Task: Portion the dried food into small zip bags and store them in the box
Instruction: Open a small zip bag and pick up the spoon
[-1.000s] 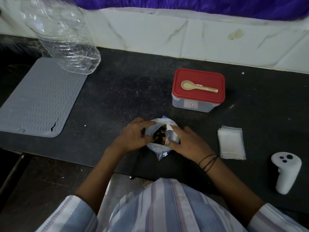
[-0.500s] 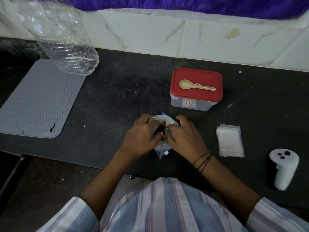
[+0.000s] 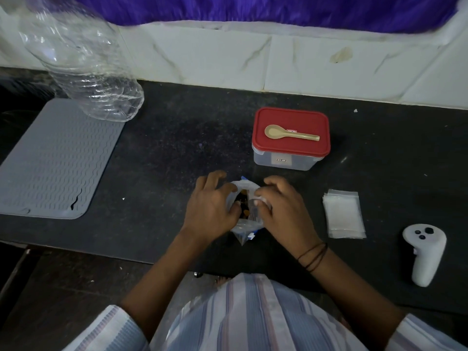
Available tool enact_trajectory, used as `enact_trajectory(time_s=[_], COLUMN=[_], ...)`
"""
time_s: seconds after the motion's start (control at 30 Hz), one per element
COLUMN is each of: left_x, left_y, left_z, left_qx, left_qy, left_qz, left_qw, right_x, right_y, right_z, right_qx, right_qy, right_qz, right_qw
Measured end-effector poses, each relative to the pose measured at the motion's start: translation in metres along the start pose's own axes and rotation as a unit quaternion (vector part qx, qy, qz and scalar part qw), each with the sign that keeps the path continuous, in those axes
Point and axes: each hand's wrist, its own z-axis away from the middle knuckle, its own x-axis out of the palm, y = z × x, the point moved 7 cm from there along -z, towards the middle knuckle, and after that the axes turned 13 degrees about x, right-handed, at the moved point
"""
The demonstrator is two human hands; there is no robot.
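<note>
A clear plastic bag of dried food lies on the dark counter between my hands, dark and orange pieces showing at its mouth. My left hand grips the bag's left side with curled fingers. My right hand pinches the bag's right edge near the opening. Behind the bag stands a clear box with a red lid, shut, with a tan spoon lying on the lid. A stack of small clear zip bags lies flat to the right of my right hand.
A grey ribbed mat covers the counter's left part, with a crumpled clear plastic bottle at its far corner. A white handheld controller lies at the right near the counter's front edge. A white tiled wall runs behind.
Both hands have kept hold of the food bag. They closed together over its mouth half a second ago and have now spread a little apart, showing the contents again.
</note>
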Motion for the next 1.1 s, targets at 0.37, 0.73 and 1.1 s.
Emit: enact_trajectory(time_s=[0.37, 0.73, 1.1], left_x=[0.045, 0.154, 0.151], left_y=[0.117, 0.160, 0.163], left_z=[-0.077, -0.122, -0.130], left_qx=[0.162, 0.097, 0.081], left_qy=[-0.057, -0.251, -0.188], left_qz=[0.146, 0.104, 0.116], left_qw=[0.974, 0.958, 0.972], right_x=[-0.043, -0.070, -0.063], right_y=[0.110, 0.212, 0.212], right_z=[0.015, 0.049, 0.059], right_qx=[0.176, 0.374, 0.377], right_qy=[0.068, 0.028, 0.096], right_qz=[-0.045, 0.055, 0.068], right_qw=[0.981, 0.925, 0.919])
